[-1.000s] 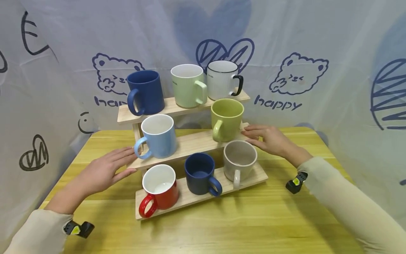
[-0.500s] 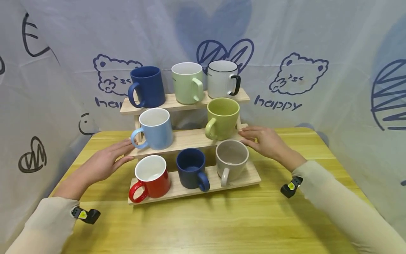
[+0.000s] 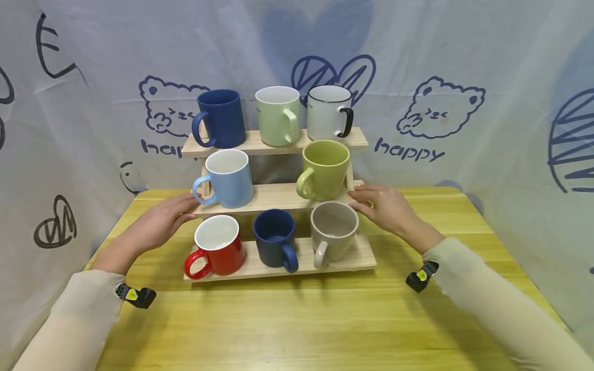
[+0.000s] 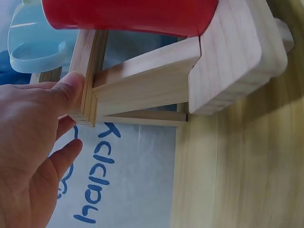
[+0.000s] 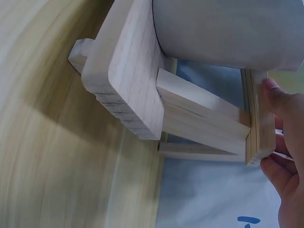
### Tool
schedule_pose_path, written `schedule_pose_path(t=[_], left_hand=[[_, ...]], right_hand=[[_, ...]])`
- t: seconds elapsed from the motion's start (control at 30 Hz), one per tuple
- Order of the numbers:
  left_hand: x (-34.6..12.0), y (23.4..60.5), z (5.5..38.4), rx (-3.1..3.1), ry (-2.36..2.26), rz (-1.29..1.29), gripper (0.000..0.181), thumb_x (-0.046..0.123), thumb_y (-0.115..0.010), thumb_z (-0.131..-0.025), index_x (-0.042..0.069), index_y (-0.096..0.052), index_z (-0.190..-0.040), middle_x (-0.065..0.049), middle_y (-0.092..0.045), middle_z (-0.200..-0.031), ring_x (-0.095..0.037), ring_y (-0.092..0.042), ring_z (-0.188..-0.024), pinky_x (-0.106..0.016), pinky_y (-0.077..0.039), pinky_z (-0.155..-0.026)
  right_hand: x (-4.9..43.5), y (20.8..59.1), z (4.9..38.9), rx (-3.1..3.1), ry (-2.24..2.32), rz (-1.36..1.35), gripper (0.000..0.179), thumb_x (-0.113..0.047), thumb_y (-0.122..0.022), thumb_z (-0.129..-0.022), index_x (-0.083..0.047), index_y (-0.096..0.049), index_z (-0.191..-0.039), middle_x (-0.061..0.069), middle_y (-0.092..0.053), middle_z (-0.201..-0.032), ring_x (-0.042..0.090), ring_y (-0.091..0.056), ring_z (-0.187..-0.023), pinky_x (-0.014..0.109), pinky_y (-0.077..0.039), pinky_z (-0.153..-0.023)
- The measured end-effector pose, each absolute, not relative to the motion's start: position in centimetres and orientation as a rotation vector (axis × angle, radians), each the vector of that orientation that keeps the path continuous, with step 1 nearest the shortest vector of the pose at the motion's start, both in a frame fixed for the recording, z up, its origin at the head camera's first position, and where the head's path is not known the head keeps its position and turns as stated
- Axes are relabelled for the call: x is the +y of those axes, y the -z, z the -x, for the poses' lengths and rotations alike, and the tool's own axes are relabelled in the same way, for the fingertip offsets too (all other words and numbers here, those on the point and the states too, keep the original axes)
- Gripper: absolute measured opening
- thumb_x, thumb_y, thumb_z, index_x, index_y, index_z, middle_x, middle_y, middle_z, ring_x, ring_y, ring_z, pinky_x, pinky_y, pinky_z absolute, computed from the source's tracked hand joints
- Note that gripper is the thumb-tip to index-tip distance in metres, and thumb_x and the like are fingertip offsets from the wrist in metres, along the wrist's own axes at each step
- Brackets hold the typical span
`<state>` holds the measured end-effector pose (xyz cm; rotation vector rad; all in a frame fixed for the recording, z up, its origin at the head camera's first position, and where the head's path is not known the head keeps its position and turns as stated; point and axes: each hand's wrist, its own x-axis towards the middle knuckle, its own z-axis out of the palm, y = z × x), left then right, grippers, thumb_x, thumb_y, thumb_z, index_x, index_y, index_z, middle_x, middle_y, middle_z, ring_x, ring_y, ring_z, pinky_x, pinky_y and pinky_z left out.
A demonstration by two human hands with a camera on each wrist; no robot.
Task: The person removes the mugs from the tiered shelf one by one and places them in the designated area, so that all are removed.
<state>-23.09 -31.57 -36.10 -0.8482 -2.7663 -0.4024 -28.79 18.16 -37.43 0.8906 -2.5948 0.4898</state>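
Observation:
A three-tier wooden rack (image 3: 274,197) full of mugs stands on the table. My left hand (image 3: 160,224) holds the left end of its middle shelf, the thumb on the front edge in the left wrist view. At the opposite end, my right hand (image 3: 387,208) grips the same shelf between thumb and fingers. On that shelf sit a light blue mug (image 3: 236,183) and an olive green mug (image 3: 330,180). Below are a red mug (image 3: 228,257), a small navy mug (image 3: 269,250) and a beige mug (image 3: 336,239).
Up top stand a navy mug (image 3: 228,121), a pale green mug (image 3: 271,121) and a white mug with a black handle (image 3: 322,118). A printed white curtain (image 3: 445,46) hangs behind and beside the wooden table (image 3: 301,330).
The rack has turned, its left end swinging back away from me, so it now sits nearly straight. Both hands moved with it, the left one farther. The mugs stayed on their shelves.

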Motion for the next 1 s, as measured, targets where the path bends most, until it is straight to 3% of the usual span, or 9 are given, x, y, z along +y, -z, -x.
schedule_pose_path(t=[0.3, 0.43, 0.7, 1.0], left_hand=[[-32.7, 36.2, 24.9, -2.866, 0.502, 0.792, 0.047, 0.017, -0.055, -0.101, 0.000, -0.045, -0.144, -0.024, -0.044, -0.145, -0.046, -0.041, -0.132, -0.062, -0.033, -0.105], [-33.0, 35.8, 25.4, -2.938, 0.509, 0.704, 0.054, 0.027, -0.055, -0.101, 0.001, -0.042, -0.146, -0.025, -0.041, -0.147, -0.047, -0.039, -0.133, -0.062, -0.031, -0.107], [-32.3, 35.6, 26.2, -2.993, 0.432, 0.535, 0.080, 0.053, -0.061, -0.092, -0.002, -0.042, -0.145, -0.027, -0.037, -0.148, -0.049, -0.037, -0.132, -0.063, -0.031, -0.105], [-32.6, 36.3, 26.3, -2.931, 0.273, 0.527, 0.079, 0.059, -0.057, -0.092, 0.003, -0.045, -0.145, -0.022, -0.043, -0.147, -0.045, -0.042, -0.131, -0.059, -0.035, -0.105]], right_hand=[[17.0, 37.4, 28.6, -2.603, -0.447, -0.862, 0.037, -0.034, -0.067, -0.094, -0.010, -0.070, -0.121, 0.013, -0.066, -0.124, 0.035, -0.060, -0.117, 0.051, -0.046, -0.098], [16.7, 37.3, 28.6, -2.594, -0.440, -0.863, 0.038, -0.035, -0.066, -0.094, -0.010, -0.069, -0.122, 0.013, -0.066, -0.124, 0.035, -0.060, -0.117, 0.051, -0.047, -0.097], [16.8, 37.5, 28.6, -2.590, -0.446, -0.861, 0.038, -0.036, -0.066, -0.094, -0.011, -0.069, -0.122, 0.012, -0.065, -0.125, 0.035, -0.060, -0.117, 0.051, -0.047, -0.098], [16.9, 37.5, 28.8, -2.571, -0.408, -0.909, 0.038, -0.035, -0.066, -0.094, -0.009, -0.070, -0.122, 0.013, -0.066, -0.124, 0.035, -0.060, -0.116, 0.051, -0.048, -0.096]])
